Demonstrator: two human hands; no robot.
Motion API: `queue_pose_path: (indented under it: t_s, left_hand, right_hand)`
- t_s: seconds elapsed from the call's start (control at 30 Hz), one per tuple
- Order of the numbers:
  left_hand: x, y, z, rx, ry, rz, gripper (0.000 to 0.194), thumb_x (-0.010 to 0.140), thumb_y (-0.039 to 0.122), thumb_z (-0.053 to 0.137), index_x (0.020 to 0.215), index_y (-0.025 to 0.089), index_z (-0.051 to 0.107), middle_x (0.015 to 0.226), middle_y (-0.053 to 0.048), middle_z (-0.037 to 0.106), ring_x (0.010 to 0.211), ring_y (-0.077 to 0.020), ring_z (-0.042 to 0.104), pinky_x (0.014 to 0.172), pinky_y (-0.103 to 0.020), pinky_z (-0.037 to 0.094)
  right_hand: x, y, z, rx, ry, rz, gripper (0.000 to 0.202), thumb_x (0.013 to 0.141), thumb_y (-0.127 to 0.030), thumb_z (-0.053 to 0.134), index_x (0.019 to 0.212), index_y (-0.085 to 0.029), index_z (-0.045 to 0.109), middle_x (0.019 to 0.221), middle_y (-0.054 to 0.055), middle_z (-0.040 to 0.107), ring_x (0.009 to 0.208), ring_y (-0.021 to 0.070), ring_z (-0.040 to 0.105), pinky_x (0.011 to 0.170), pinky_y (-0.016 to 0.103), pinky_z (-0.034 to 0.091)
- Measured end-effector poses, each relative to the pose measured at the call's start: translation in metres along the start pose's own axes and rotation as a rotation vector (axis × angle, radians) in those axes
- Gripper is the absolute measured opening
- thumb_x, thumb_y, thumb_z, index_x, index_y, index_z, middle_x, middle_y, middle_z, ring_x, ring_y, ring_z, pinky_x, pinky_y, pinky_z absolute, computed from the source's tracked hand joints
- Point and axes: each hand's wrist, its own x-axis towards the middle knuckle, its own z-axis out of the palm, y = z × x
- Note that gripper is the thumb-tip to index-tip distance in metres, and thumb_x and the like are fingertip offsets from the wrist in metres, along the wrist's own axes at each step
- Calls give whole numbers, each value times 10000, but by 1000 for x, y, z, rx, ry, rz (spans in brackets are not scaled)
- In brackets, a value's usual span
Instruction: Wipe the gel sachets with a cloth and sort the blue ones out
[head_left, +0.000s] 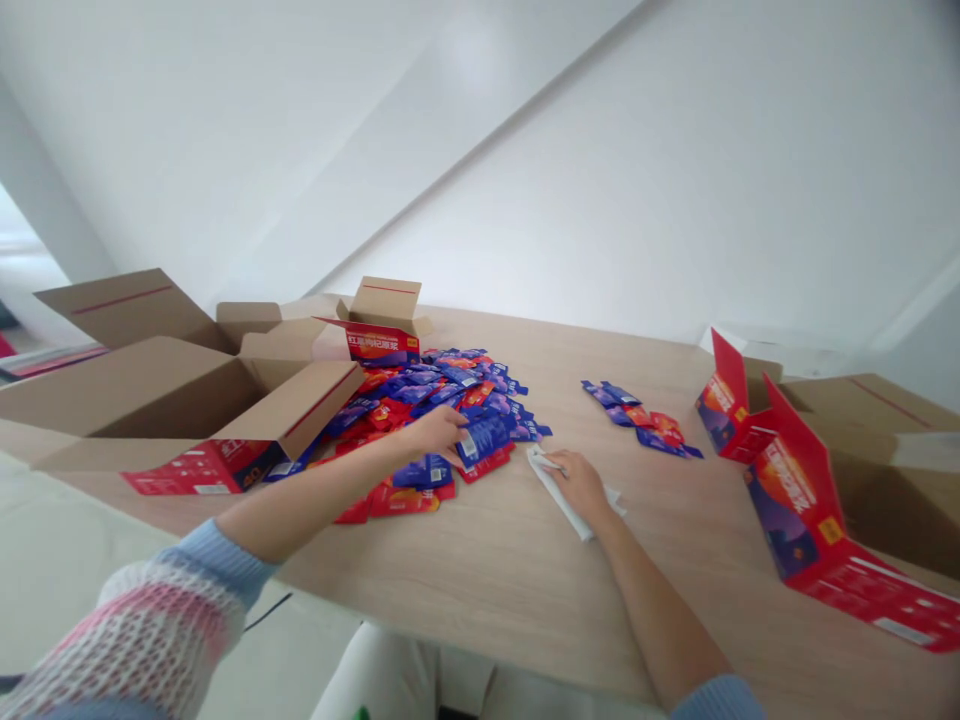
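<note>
At the right edge of a heap of red and blue sachets (420, 385), my left hand (439, 435) pinches a blue sachet (484, 440) by its near end. The sachet lies tilted above others, with a white label showing. To its right, my right hand (581, 485) grips a folded white cloth or tissue (559, 497) against the wooden table (480, 590). The fingers are closed over its upper part, and the rest spreads on the tabletop. Beyond that hand lies a small group of blue and red sachets (641, 418).
A large open red carton (202, 465) stands at the left, flaps spread. Behind the heap is a smaller open box (382, 340). Two more open red boxes, a small one (731, 400) and a large one (795, 500), stand at the right. A white wall (600, 200) rises behind the table.
</note>
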Motion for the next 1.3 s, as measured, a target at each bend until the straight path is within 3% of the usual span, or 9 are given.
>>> queue_pose_path:
  t_s: [0.13, 0.2, 0.27, 0.37, 0.57, 0.73, 0.83, 1.1, 1.3]
  left_hand:
    - [-6, 36, -52, 808, 624, 155, 278, 825, 143, 466, 1013, 127, 671, 893, -138, 703, 918, -296, 666, 844, -393, 507]
    - [-1, 43, -66, 1069, 815, 125, 440, 837, 116, 419, 1254, 95, 555, 1043, -198, 676, 965, -325, 654, 834, -414, 498]
    - [11, 38, -75, 1211, 897, 104, 547, 861, 108, 368, 1407, 62, 384, 1201, -251, 602, 997, -328, 643, 805, -404, 500]
    - [34, 16, -79, 1347, 827, 153, 532, 903, 105, 294, 1429, 54, 350, 1309, -263, 524, 1093, -316, 597, 840, -387, 478]
    - [58, -23, -65, 1307, 546, 6, 381, 872, 106, 371, 1148, 71, 630, 1040, -197, 668, 994, -298, 629, 804, -351, 452]
    - [53, -22, -63, 1306, 535, -12, 320, 828, 291, 512, 1034, 145, 709, 1031, -176, 691, 992, -309, 626, 839, -375, 425]
    - [49, -16, -67, 1296, 527, 8, 363, 849, 357, 474, 985, 141, 733, 1042, -186, 691, 1015, -318, 618, 858, -381, 411]
    - [53, 1, -74, 1186, 628, 110, 398, 891, 334, 394, 970, 103, 709, 1035, -183, 687, 987, -289, 631, 845, -352, 410]
    - [51, -4, -59, 1177, 660, 246, 412, 920, 271, 323, 1019, 82, 676, 1022, -197, 684, 999, -294, 634, 839, -370, 440]
  right_hand:
    - [3, 8, 4, 57, 15, -34, 287, 904, -256, 523, 1124, -255, 709, 1144, 51, 685, 1063, 217, 605, 964, 341, 429]
    - [4, 11, 6, 73, 22, -32, 282, 902, -251, 527, 1115, -245, 712, 1136, 55, 686, 1063, 225, 603, 969, 351, 425]
    - [4, 11, 6, 77, 29, -29, 276, 900, -252, 535, 1112, -234, 711, 1133, 56, 686, 1063, 227, 600, 973, 352, 422]
    - [4, 8, 2, 62, 33, -30, 271, 904, -244, 532, 1110, -232, 709, 1120, 53, 689, 1052, 221, 600, 966, 340, 425]
    - [1, 10, 0, -6, 23, -69, 292, 914, -213, 497, 1133, -214, 690, 1142, 64, 677, 1070, 218, 584, 971, 346, 417]
    - [2, 20, 6, 5, 28, -97, 292, 915, -233, 493, 1127, -212, 692, 1156, 76, 669, 1083, 231, 575, 971, 365, 414]
    - [2, 21, 7, 17, 31, -90, 287, 914, -242, 497, 1120, -206, 694, 1147, 73, 671, 1069, 232, 578, 966, 361, 416]
    - [2, 10, 0, 39, 12, -31, 290, 903, -216, 520, 1137, -214, 692, 1149, 58, 672, 1067, 211, 575, 973, 347, 409]
    - [-3, 4, -4, 28, 12, -1, 282, 904, -214, 535, 1135, -233, 693, 1155, 45, 673, 1078, 196, 577, 988, 333, 402]
